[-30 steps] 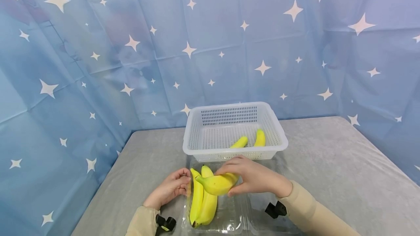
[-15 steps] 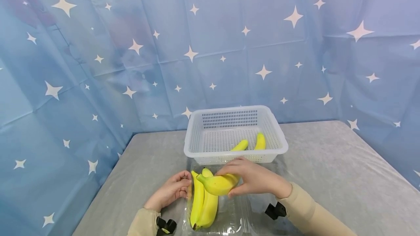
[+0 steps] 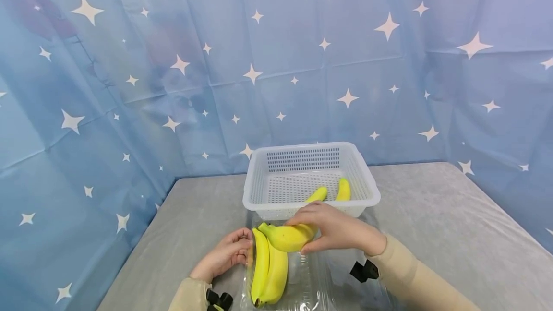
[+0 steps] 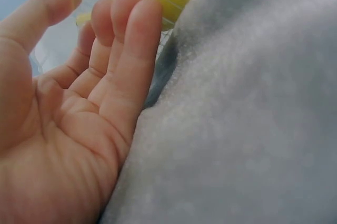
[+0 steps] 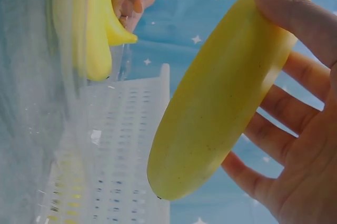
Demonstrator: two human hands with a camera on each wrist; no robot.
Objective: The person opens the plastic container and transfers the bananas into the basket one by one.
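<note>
My right hand (image 3: 334, 227) grips a yellow banana (image 3: 287, 238) between thumb and fingers, its stem pointing left. The right wrist view shows that banana (image 5: 226, 92) tilted in the fingers. Below it, two more bananas (image 3: 272, 272) lie side by side in the left half of a clear plastic clamshell box (image 3: 302, 284), whose other half lies flat to the right. The left hand (image 3: 226, 253) rests against the box's left side. In the left wrist view, the fingers of this hand (image 4: 79, 113) are loosely bent, the thumb apart from them.
A white perforated basket (image 3: 311, 204) stands behind the box, two bananas (image 3: 343, 190) showing inside. Grey cloth (image 3: 207, 205) covers the table, and a blue curtain (image 3: 276, 61) with white stars hangs around the back and sides.
The right hand has shifted the held banana slightly away over the far end of the box and turned it more level. The left hand stays at the box's side. The head view has tilted slightly up.
</note>
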